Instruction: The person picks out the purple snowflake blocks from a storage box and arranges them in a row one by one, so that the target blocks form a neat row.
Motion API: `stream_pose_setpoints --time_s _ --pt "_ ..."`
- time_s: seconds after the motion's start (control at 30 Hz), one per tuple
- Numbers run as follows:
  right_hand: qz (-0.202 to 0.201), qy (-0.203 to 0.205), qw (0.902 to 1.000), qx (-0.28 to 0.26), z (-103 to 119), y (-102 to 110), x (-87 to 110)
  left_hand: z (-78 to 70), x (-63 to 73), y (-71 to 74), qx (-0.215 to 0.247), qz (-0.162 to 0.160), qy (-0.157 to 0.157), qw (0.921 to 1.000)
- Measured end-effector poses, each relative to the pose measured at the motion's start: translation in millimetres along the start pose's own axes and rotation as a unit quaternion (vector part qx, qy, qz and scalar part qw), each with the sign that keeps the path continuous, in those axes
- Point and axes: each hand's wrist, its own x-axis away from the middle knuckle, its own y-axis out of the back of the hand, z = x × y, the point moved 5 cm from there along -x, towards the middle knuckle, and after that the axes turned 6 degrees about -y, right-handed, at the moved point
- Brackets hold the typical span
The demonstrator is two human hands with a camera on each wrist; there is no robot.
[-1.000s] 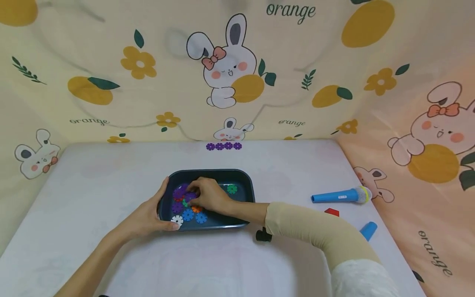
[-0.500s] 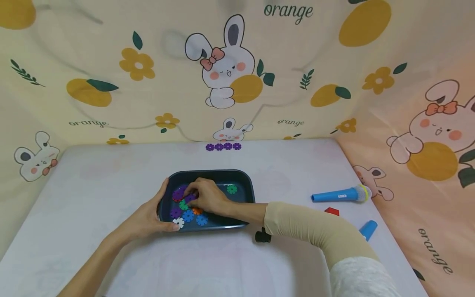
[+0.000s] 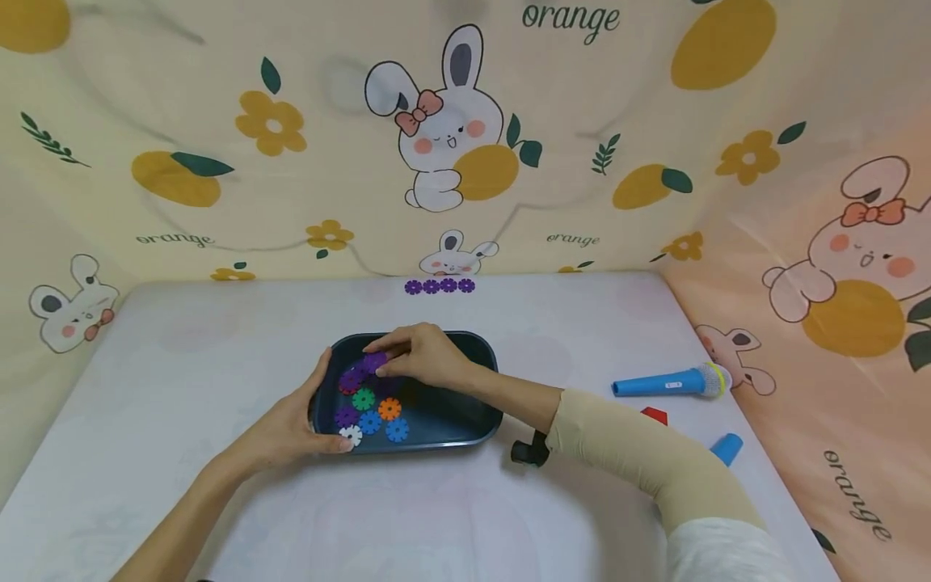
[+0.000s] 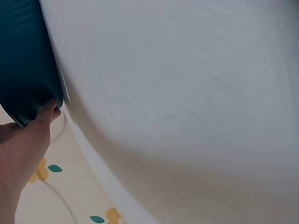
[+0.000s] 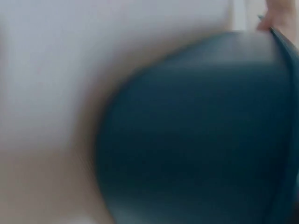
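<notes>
A dark blue-green tray (image 3: 451,416) sits mid-table. My left hand (image 3: 287,428) grips its left end, thumb at the front corner beside a white snowflake disc (image 3: 352,436); the left wrist view also shows this hand (image 4: 28,144) on the tray's edge. Over the tray's back left, my right hand (image 3: 429,357) pinches a purple snowflake disc (image 3: 374,361). Another purple disc (image 3: 352,378) lies just below it, partly over a red one. Green (image 3: 363,399), orange (image 3: 389,409), blue (image 3: 370,423) and further purple discs (image 3: 347,416) lie nearby in the tray.
Several purple discs (image 3: 440,286) stand in a row at the table's back edge. To the right are a blue toy microphone (image 3: 665,383), a red piece (image 3: 655,415) and a blue piece (image 3: 727,449). A black object (image 3: 529,453) shows below my right forearm.
My right hand has risen and moved toward the tray's back with the purple disc between its fingers, uncovering the orange disc. The left hand stays on the tray.
</notes>
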Motion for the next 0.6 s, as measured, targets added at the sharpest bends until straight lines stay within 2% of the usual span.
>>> stream_pose_setpoints --time_s 0.1,0.37,0.6 --pt "-0.012 0.001 0.9998 -0.013 0.9 18.4 -0.3 -1.5 -2.2 0.8 0.003 0.000 0.003 1.0000" --pt "-0.099 -0.033 0.9944 0.012 -14.6 64.4 -4.1 -1.0 -2.2 -0.3 -0.002 -0.004 0.009 0.9999" --pt "-0.157 -0.069 0.9846 -0.033 -42.0 102.5 -3.7 -2.0 -3.3 0.1 0.000 -0.003 0.003 1.0000"
